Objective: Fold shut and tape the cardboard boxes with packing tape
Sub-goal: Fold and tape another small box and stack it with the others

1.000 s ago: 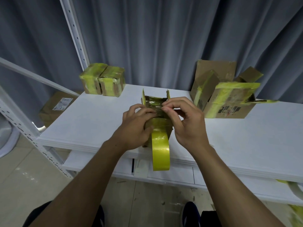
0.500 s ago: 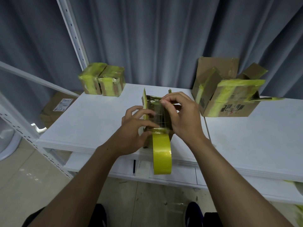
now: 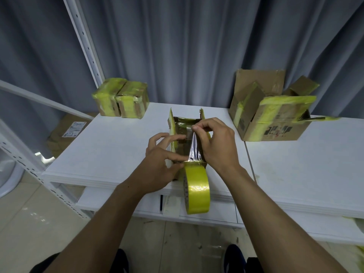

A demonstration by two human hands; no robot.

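Note:
A small cardboard box (image 3: 180, 131) stands at the front of the white table (image 3: 118, 146), its two side flaps upright. A yellow tape roll (image 3: 197, 191) hangs over the table's front edge below the box. From it a clear strip of tape (image 3: 193, 148) runs up over the box top. My right hand (image 3: 216, 144) pinches the strip's free end above the box. My left hand (image 3: 161, 160) grips the box's near left corner, thumb near where the strip leaves the roll.
Two small boxes (image 3: 123, 100) wrapped in yellow tape sit at the back left. A larger open box (image 3: 273, 117) with yellow tape and raised flaps stands at the back right. A white rack post (image 3: 84, 42) rises behind. Another carton (image 3: 67, 131) lies on the floor at the left.
My right hand has pulled the tape's end up and away from the roll, lengthening the strip over the box. My left hand slid down to the box's near corner.

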